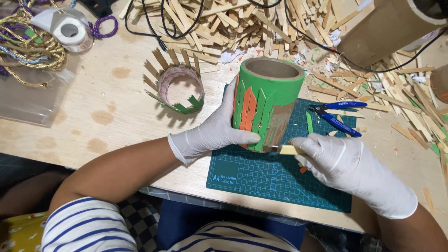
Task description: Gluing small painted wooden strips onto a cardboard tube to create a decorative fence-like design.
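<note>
Cardboard tube (268, 100) on green cutting mat (261, 179) — left hand (212, 133) clasps it, right hand (347, 163) pinches wooden stick (285, 150).

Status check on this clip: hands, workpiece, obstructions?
Left hand gripping green cardboard tube upright on cutting mat. Right hand pressing pale stick to tube's base. Blue pliers beside, clear.

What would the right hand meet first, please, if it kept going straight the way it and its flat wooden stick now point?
Probably the green-painted cardboard tube: the right hand aims its pale wooden stick leftward at the bare brown patch near the tube's base, held steady by the left hand. Contact cannot be told.
</note>
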